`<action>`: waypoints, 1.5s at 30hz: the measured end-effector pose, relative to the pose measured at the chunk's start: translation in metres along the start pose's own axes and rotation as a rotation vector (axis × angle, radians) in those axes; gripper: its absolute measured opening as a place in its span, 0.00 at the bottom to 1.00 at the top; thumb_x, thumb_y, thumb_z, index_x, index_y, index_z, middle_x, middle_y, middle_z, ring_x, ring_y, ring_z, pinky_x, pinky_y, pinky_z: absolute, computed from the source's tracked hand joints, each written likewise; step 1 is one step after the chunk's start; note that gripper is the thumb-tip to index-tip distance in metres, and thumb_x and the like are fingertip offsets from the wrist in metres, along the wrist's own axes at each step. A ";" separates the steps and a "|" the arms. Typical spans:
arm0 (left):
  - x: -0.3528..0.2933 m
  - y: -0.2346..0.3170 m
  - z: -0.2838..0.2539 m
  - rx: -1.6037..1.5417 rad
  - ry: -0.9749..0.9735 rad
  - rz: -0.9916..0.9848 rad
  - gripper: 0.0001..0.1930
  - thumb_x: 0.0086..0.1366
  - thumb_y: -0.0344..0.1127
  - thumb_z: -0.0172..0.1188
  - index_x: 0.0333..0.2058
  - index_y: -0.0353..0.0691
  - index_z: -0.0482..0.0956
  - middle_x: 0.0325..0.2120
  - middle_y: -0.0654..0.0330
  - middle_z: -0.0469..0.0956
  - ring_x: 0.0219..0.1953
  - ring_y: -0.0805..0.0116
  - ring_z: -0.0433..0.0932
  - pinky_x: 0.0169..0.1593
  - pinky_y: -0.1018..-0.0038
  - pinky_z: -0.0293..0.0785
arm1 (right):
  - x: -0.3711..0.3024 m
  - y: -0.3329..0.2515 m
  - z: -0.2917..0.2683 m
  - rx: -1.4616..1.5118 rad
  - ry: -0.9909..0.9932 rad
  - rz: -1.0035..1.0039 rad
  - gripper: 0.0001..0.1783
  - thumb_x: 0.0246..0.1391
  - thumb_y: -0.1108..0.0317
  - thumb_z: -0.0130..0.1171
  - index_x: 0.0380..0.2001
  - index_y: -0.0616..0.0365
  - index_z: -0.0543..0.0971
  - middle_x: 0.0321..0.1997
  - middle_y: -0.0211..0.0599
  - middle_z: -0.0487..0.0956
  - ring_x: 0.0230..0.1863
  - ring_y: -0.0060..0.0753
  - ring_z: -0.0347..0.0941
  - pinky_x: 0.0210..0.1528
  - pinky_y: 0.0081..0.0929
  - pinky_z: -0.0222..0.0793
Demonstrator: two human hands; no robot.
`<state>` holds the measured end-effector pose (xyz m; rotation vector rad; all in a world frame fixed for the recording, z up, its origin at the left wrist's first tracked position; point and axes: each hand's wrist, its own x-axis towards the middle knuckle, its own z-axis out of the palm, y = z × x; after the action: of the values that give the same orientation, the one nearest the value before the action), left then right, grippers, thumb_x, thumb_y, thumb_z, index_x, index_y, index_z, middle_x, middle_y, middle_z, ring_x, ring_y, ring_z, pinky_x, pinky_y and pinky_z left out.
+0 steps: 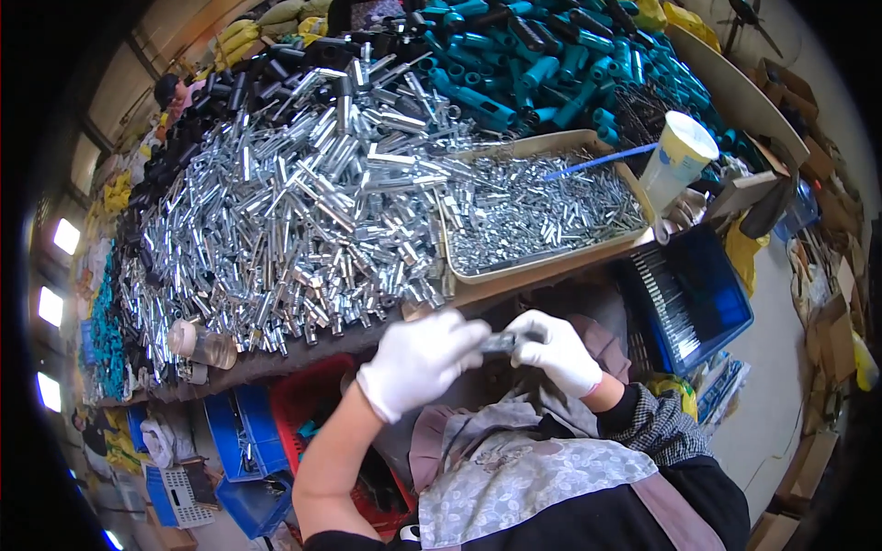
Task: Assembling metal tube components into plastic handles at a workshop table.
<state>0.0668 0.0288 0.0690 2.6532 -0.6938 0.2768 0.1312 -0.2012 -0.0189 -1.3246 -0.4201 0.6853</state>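
In front of my lap, both hands wear white gloves and are close together. My right hand point(556, 353) pinches a short grey metal piece point(499, 342) between thumb and fingers; its exact kind is too blurred to tell. My left hand point(413, 361) is at the other end of that piece, its fingers smeared by motion, so I cannot tell whether they grip it. Beyond them, a large heap of shiny metal tubes and rods point(294, 211) covers the table. A shallow beige tray point(551, 262) full of small metal pins lies to its right.
Teal tool handles point(487, 110) are heaped at the back. A tall white-and-yellow cup point(675, 161) stands right of the tray. A clear bottle point(207, 347) lies at the table's left front. Below are a red crate point(285, 404), blue bins point(234, 432) and a blue crate point(726, 303).
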 end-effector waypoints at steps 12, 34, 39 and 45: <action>-0.045 0.026 0.047 0.080 -0.305 -0.392 0.22 0.59 0.58 0.64 0.38 0.46 0.80 0.32 0.55 0.80 0.31 0.53 0.83 0.32 0.60 0.80 | 0.013 -0.021 0.024 -1.037 -0.207 -0.260 0.25 0.61 0.43 0.55 0.37 0.57 0.78 0.33 0.48 0.80 0.36 0.54 0.79 0.40 0.43 0.74; -0.079 -0.052 0.067 0.234 -0.615 -0.645 0.22 0.57 0.55 0.66 0.37 0.40 0.83 0.34 0.49 0.84 0.38 0.49 0.84 0.43 0.55 0.79 | 0.214 -0.106 -0.047 -1.469 0.392 -0.600 0.11 0.46 0.62 0.69 0.34 0.53 0.82 0.37 0.46 0.79 0.42 0.51 0.78 0.46 0.44 0.74; -0.061 -0.028 0.045 -0.059 -0.197 -0.719 0.21 0.56 0.54 0.67 0.38 0.42 0.81 0.36 0.48 0.82 0.41 0.47 0.82 0.45 0.57 0.77 | 0.182 -0.102 -0.005 -1.417 0.409 -0.980 0.10 0.45 0.65 0.66 0.32 0.55 0.80 0.37 0.42 0.78 0.41 0.49 0.75 0.43 0.44 0.72; -0.048 -0.012 0.020 -0.063 -0.084 -0.608 0.19 0.57 0.51 0.67 0.37 0.42 0.81 0.34 0.50 0.82 0.37 0.46 0.82 0.42 0.55 0.77 | 0.091 -0.071 0.057 -1.159 -0.027 -0.803 0.11 0.50 0.64 0.65 0.36 0.56 0.80 0.33 0.43 0.77 0.38 0.51 0.76 0.40 0.44 0.71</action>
<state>0.0336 0.0509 0.0333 2.6733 0.0992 -0.0276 0.1769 -0.1048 0.0533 -1.9862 -1.4035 -0.3172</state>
